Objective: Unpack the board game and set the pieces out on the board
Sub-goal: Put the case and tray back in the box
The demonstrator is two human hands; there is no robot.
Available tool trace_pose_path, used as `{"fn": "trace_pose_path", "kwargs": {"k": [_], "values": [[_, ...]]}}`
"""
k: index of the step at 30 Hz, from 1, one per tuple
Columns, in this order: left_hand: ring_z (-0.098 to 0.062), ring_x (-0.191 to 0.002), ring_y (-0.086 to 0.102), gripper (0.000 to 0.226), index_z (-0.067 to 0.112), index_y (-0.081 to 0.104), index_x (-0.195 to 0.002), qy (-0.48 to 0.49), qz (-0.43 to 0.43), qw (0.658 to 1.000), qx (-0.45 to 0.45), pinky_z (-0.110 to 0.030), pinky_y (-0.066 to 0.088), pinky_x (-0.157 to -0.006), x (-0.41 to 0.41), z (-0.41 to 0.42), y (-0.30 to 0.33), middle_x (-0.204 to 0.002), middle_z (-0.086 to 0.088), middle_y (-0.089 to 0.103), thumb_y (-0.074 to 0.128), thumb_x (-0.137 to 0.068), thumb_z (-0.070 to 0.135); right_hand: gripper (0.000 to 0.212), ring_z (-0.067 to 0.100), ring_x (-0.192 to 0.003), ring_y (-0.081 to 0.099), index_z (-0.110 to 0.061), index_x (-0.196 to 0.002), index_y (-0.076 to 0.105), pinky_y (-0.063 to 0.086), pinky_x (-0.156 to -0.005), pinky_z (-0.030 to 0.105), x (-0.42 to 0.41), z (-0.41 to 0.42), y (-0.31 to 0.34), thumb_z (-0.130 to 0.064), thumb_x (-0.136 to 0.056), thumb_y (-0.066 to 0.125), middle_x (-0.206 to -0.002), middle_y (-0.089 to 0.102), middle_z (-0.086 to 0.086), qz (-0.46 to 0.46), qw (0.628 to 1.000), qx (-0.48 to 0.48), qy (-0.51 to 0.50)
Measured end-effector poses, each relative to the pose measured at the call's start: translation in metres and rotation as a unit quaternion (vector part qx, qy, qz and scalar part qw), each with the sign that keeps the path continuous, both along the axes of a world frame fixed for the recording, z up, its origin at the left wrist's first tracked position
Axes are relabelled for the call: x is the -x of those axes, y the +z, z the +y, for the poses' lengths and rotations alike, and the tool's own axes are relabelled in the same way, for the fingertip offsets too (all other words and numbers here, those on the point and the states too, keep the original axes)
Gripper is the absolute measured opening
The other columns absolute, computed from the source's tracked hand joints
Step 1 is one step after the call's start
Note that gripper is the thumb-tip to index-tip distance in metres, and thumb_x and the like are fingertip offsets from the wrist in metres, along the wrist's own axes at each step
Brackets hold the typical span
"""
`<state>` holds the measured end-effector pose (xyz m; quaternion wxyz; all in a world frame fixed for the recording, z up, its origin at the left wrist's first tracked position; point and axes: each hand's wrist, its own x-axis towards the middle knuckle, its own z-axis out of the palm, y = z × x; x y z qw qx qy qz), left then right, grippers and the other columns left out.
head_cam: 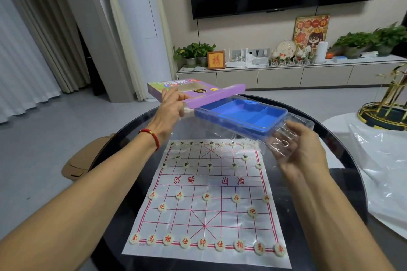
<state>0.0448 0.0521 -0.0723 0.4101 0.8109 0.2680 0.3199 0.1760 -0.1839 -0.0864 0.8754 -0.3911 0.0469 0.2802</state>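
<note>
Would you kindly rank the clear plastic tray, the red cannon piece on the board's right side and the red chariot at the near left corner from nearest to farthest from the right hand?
From the right hand:
1. Clear plastic tray, held in its fingers.
2. Red cannon piece, below the hand on the board's right side.
3. Red chariot, at the board's near left corner.

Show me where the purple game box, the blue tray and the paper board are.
purple game box (217, 94), head view, its long purple side.
blue tray (246, 114), head view, its floor.
paper board (204, 184), head view, the middle river band.
</note>
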Motion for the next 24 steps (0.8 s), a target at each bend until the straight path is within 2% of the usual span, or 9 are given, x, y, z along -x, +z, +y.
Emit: {"fn": "trace_pose_path", "kwargs": {"k": [3,5,7,11,14,16,18,21,24], "values": [[-0.013,-0.153,-0.001,0.063,0.013,0.064,-0.119,-0.004,0.015,1.000,-0.010,-0.029,0.006,-0.115,-0.001,-0.002,0.000,-0.161,-0.001,0.023,0.040,-0.061,0.021,0.013,0.029,-0.071,0.068,0.000,-0.101,0.062,0.061,-0.057,0.037,0.003,0.002,0.002,0.001,-0.088,0.064,-0.078,0.070,0.018,-0.001,1.000,-0.006,-0.022],[-0.010,-0.151,0.007,0.063,0.012,0.063,-0.119,-0.004,0.004,1.000,-0.006,-0.020,0.012,-0.114,-0.001,-0.003,0.000,-0.153,0.000,0.031,0.042,-0.060,0.020,0.007,0.029,-0.070,0.066,-0.002,-0.094,0.062,0.064,-0.071,0.048,0.008,0.007,0.002,-0.001,-0.087,0.065,-0.074,0.069,0.017,-0.002,1.000,0.002,-0.029],[-0.008,-0.151,0.006,0.062,0.013,0.062,-0.120,0.004,0.001,1.000,-0.015,-0.023,0.013,-0.115,0.000,-0.006,0.001,-0.152,0.003,0.032,0.043,-0.061,0.021,0.005,0.028,-0.068,0.065,-0.001,-0.092,0.064,0.058,-0.084,0.055,0.015,0.011,0.002,-0.002,-0.088,0.065,-0.072,0.071,0.016,-0.014,0.999,0.008,-0.028],[-0.004,-0.151,0.002,0.061,0.016,0.061,-0.121,0.029,-0.031,0.999,-0.033,-0.025,0.012,-0.107,0.002,-0.013,0.010,-0.159,0.006,0.028,0.039,-0.065,0.023,0.007,0.024,-0.063,0.067,-0.001,-0.088,0.063,0.058,-0.069,0.043,0.023,0.012,0.006,0.001,-0.093,0.059,-0.070,0.072,0.014,-0.048,0.999,-0.018,-0.007],[0.009,-0.142,0.017,0.061,0.018,0.057,-0.128,0.024,-0.059,0.996,-0.061,-0.024,0.023,-0.106,0.004,-0.019,0.014,-0.154,0.005,0.033,0.038,-0.071,0.024,0.007,0.028,-0.072,0.071,-0.002,-0.091,0.064,0.060,-0.073,0.043,0.026,0.011,0.010,-0.002,-0.096,0.058,-0.079,0.075,0.017,-0.063,0.998,-0.013,0.003],[0.021,-0.130,0.026,0.063,0.025,0.053,-0.137,0.019,-0.065,0.994,-0.088,-0.014,0.029,-0.105,0.005,-0.024,0.013,-0.152,0.006,0.034,0.037,-0.076,0.023,0.007,0.029,-0.075,0.071,-0.003,-0.091,0.063,0.060,-0.075,0.044,0.029,0.014,0.010,-0.003,-0.096,0.058,-0.081,0.073,0.018,-0.064,0.998,-0.008,0.015],[0.016,-0.138,0.015,0.064,0.024,0.050,-0.141,0.007,-0.059,0.991,-0.117,-0.006,0.018,-0.107,0.003,-0.030,0.007,-0.149,0.016,0.034,0.035,-0.079,0.021,0.007,0.029,-0.075,0.072,-0.002,-0.093,0.064,0.063,-0.070,0.041,0.032,0.018,0.008,-0.003,-0.096,0.059,-0.084,0.072,0.019,-0.062,0.998,-0.011,0.024],[-0.002,-0.150,0.006,0.062,0.018,0.050,-0.142,-0.012,-0.064,0.992,-0.112,-0.026,0.018,-0.118,0.003,-0.042,-0.002,-0.145,0.026,0.034,0.035,-0.082,0.019,0.011,0.026,-0.074,0.072,0.002,-0.101,0.067,0.064,-0.074,0.041,0.036,0.025,0.002,-0.006,-0.098,0.059,-0.086,0.072,0.017,-0.066,0.997,-0.028,0.041],[-0.005,-0.151,0.013,0.058,0.021,0.048,-0.143,-0.059,-0.082,0.990,-0.097,-0.033,0.030,-0.116,0.007,-0.058,-0.009,-0.142,0.038,0.032,0.039,-0.086,0.019,0.023,0.025,-0.084,0.073,0.003,-0.116,0.067,0.063,-0.069,0.033,0.039,0.032,-0.004,-0.011,-0.100,0.061,-0.099,0.074,0.016,-0.064,0.994,-0.045,0.074]]}}
